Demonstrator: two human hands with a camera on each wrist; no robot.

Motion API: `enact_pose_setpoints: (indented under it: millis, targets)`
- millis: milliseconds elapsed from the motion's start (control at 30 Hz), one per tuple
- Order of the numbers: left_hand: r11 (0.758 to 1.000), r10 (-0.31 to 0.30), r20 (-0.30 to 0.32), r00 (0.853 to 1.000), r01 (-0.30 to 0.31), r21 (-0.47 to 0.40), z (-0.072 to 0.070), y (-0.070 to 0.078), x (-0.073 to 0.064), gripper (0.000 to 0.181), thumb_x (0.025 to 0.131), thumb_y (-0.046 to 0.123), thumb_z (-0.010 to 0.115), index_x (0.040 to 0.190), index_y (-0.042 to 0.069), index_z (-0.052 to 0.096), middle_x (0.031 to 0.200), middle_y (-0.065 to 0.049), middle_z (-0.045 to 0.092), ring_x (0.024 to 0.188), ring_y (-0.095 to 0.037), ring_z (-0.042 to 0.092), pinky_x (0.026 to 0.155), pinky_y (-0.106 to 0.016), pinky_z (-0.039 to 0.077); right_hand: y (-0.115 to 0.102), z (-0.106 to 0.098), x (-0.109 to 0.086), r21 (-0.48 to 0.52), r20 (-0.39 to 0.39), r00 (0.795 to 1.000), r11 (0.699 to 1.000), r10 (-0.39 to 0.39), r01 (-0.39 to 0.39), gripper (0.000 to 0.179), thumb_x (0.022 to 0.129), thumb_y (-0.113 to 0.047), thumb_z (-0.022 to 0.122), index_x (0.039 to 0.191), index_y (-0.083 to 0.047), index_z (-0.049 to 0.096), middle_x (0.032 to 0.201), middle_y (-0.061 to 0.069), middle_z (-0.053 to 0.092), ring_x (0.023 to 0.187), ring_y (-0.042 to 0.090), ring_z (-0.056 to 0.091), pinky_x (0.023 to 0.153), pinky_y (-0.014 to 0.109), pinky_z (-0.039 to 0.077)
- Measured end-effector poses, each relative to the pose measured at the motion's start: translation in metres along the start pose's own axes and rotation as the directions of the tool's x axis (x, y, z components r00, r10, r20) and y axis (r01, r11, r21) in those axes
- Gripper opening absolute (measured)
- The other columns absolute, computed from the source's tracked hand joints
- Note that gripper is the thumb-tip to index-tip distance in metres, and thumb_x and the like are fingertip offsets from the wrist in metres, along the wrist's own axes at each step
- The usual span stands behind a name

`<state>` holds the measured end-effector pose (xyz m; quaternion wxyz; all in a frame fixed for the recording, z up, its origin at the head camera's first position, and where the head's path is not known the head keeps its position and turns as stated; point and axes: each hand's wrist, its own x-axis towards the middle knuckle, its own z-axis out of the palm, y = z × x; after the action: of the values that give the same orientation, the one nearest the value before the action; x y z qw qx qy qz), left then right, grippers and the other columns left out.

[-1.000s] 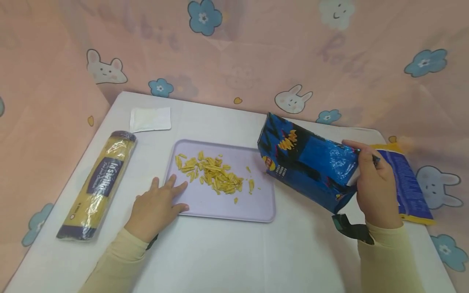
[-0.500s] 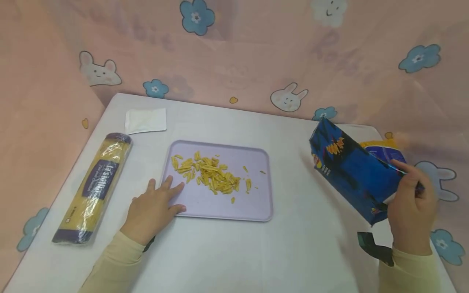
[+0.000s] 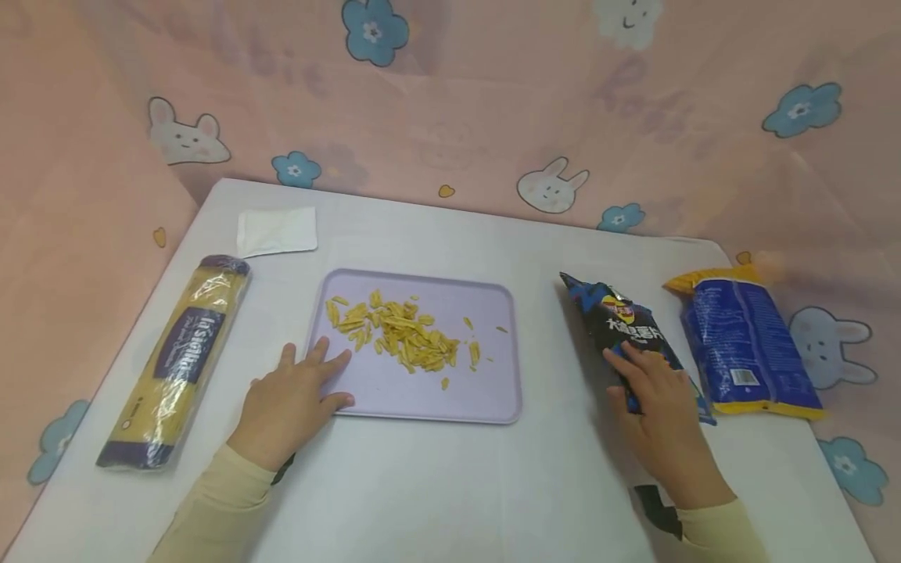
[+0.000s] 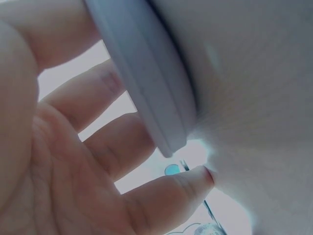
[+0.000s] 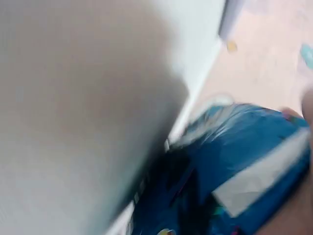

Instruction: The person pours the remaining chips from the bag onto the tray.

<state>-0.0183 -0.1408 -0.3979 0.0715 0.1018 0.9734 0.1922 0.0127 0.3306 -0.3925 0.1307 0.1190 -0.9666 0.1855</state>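
The chip bag (image 3: 629,332), tipped in the air over the tray's far corner a second ago, now lies flat on the worktop (image 3: 436,485). The right grip (image 3: 658,418) rests on the bag's near end, fingers straight and pressing down, so the pouring looks finished and the bag set aside. The chips (image 3: 401,336) sit heaped on the tray (image 3: 422,399), which is well to the left of that grip. The left grip (image 3: 292,403) has not moved: spread flat, fingertips over the tray's near-left rim, as the left wrist view confirms. Just right of the right grip lies a blue pack (image 3: 746,352), close to the worktop's right edge. Between bag and tray runs a bare strip. A pasta pack (image 3: 179,356) lies left of the left grip, with a white sachet (image 3: 277,231) beyond it.
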Motion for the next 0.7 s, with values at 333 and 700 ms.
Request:
enact_pose_setpoints:
  millis: [333,700]
  targets:
    - [1.0,-0.028,0.043,0.999,0.028,0.003,0.004,-0.003,0.0,0.063,0.093,0.04,0.082,0.148,0.015,0.065,0.159,-0.022,0.047,0.142,-0.061,0.04,0.082,-0.088,0.043,-0.017,0.028,-0.004,-0.055,0.458,0.876,0.988,0.153,-0.143,0.091,0.095,-0.062,0.071,0.166,-0.018,0.036,0.173,0.024,0.02,0.158,0.049,0.01,0.113,0.084,0.005]
    - [0.999,-0.001,0.08,0.997,0.004,-0.044,-0.026,-0.006,0.001,0.064,0.097,0.043,0.076,0.153,0.016,0.059,0.161,-0.023,0.043,0.142,-0.062,0.038,0.09,-0.078,0.047,-0.011,-0.003,0.017,0.139,0.372,0.92,0.973,0.119,-0.182,0.07,0.108,-0.034,0.063,0.166,-0.008,0.034,0.167,0.032,0.028,0.151,0.06,0.02,0.116,0.08,0.012]
